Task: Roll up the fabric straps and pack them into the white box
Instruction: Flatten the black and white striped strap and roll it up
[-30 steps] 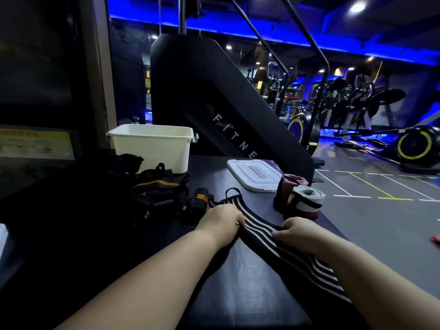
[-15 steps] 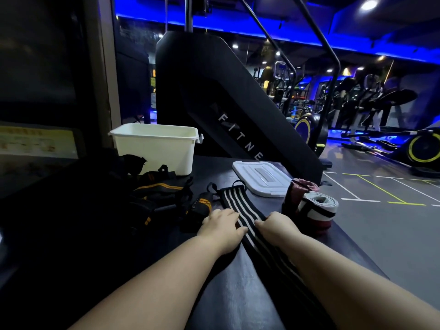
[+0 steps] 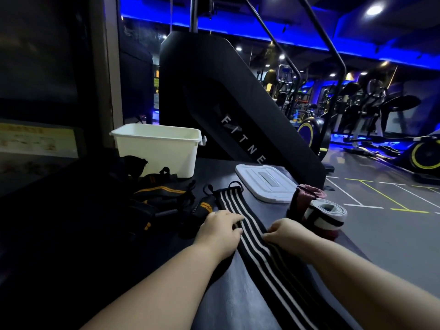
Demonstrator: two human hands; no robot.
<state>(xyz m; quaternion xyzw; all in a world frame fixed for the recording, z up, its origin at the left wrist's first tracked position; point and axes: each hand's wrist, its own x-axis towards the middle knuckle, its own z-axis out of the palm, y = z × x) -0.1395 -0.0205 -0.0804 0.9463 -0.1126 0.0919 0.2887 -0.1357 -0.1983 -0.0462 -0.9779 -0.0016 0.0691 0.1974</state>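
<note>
Where the strap (image 3: 251, 234) lies: flat and unrolled on the table (image 3: 226, 294), run diagonally from the near edge to a looped far end.
Left hand (image 3: 219, 231): laid on the strap's left edge, which appears to be pinched between fingers and thumb.
Right hand (image 3: 289, 234): set on the right edge with fingers curled down; whether the cloth is gripped or only pressed cannot be told.
Handling: the strap is judged light, soft and limp, probably elastic. No shape will be kept unless tension is held, and a loose roll can be expected to spring open.
Hold: one end is best taken across its full width, by both edges, so that the roll is started straight.
Pile (image 3: 162, 196): black-and-orange straps are heaped unrolled, just left of the strap.
Rolls (image 3: 326, 214): two finished ones are stood to the right, touching each other.
Lid (image 3: 264, 182): laid flat near the looped end.
Box (image 3: 157, 151): stood open at the far left, behind the pile; its floor is not seen.
</note>
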